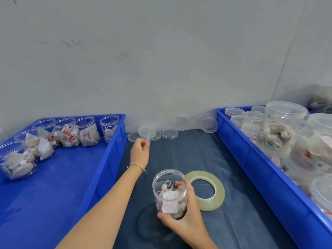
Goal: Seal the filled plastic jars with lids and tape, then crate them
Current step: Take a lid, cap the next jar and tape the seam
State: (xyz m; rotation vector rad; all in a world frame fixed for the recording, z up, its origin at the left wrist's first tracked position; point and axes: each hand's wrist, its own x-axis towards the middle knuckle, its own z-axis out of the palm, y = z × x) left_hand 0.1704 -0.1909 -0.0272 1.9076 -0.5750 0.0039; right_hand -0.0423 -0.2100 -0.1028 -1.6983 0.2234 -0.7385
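Head cam looks down at a dark blue cloth-covered table (179,159) against a grey wall, so here's the setup: right hand (186,220) is wrapped around an open clear jar (169,193) stuffed with tea bags, fingers curled round its side, holding it just above the cloth near the front. Left hand (140,151) is reaching out toward the back and pinching a clear lid (147,131) by its edge, tilted up off the little pile of spare lids (169,134) by the wall. Tape roll (206,190) lies flat just beside the jar on its right, looks like it's barely touching the hand. Left blue crate (107,159) has 7 or so open filled jars (70,133) at its far end, right blue crate (251,159) is piled with lidded jars (280,126)
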